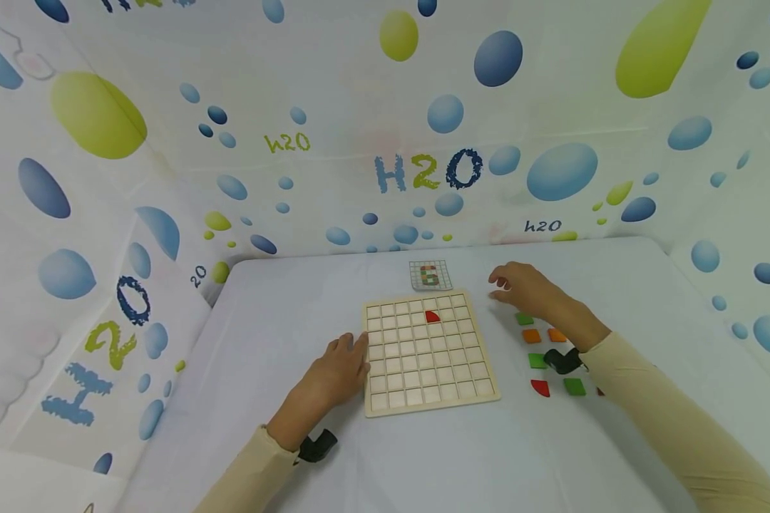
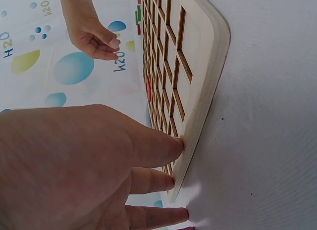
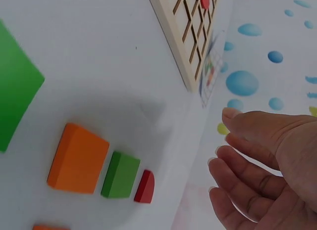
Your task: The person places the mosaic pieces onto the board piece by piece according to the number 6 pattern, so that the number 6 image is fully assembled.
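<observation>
A wooden grid board (image 1: 431,410) lies on the table with one red quarter-circle piece (image 1: 432,316) in a cell of its upper part. My left hand (image 1: 341,367) rests at the board's left edge; in the left wrist view its fingertips touch the wooden rim, fingers fairly straight. To the right of the board, my right hand (image 1: 525,288) hovers with loosely bent fingers and nothing between them. Beneath it lie loose pieces, among them a green square (image 3: 121,174), an orange square (image 3: 79,158) and a red rounded piece (image 3: 145,186).
Behind the board lies a small pattern card (image 1: 430,275) with a coloured figure on a grid. Nearer me on the right are another green square (image 1: 574,387) and a red quarter-circle (image 1: 540,387). My right forearm covers part of that group. A patterned curtain (image 1: 334,192) stands behind the table.
</observation>
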Tool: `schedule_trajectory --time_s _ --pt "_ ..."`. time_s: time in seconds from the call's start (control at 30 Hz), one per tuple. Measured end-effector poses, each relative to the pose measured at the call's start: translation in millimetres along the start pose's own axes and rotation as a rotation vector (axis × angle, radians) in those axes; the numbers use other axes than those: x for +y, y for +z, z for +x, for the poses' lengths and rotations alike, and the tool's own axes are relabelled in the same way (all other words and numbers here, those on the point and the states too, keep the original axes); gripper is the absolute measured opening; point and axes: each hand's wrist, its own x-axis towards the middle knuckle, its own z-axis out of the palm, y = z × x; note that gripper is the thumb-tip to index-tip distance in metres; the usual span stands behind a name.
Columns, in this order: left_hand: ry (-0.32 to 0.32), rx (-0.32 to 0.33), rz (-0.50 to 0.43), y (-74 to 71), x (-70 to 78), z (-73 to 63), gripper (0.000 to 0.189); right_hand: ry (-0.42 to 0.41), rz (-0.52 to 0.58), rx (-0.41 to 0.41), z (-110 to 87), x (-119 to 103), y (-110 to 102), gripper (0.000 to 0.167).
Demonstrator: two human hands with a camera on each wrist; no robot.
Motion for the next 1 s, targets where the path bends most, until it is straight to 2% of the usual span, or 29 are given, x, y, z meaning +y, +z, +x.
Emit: schedule_trajectory --time_s 0.2,0.53,1.0 --pt "0.000 0.001 -0.001 -0.1 0.7 0.1 0.056 0.013 0.036 0.021 -9.0 9.2 -10.8 0.033" --pt "-0.010 -0.005 -0.004 -0.6 2.0 -0.2 0.056 0.104 0.049 0.031 -21.5 28.7 -24.6 0.039" --pt "-0.010 -0.017 -0.012 0.3 1.2 0.5 0.057 0.201 0.055 0.023 -30.6 59.9 -22.3 0.041"
